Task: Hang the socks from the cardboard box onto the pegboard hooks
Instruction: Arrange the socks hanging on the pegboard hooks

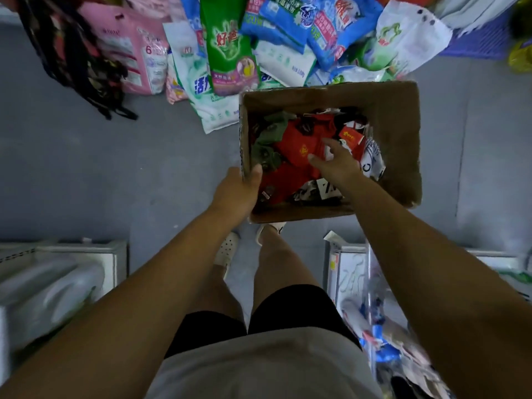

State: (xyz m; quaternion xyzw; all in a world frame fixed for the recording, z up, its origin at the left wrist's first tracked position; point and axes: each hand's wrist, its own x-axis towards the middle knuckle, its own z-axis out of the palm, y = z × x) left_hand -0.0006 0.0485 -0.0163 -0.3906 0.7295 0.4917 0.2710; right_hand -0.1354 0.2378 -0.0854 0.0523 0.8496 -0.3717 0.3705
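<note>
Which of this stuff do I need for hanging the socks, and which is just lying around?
For the job: cardboard box, gripped at its rim by the left hand; red socks and green socks inside; right hand reaching in, fingers spread.
Lying about: green detergent bag, blue bags, pink pack, purple crate.

Red and olive socks (299, 145), brown cardboard box (391, 116).

**A:** what's actually on the grey floor (129, 168)?

**B:** heap of detergent bags (227, 53) just past the cardboard box (397, 116), a pink pack (138, 53) further left of it, and 2 white shoes (229, 249) at its near edge. Can't tell if the box touches down.
</note>
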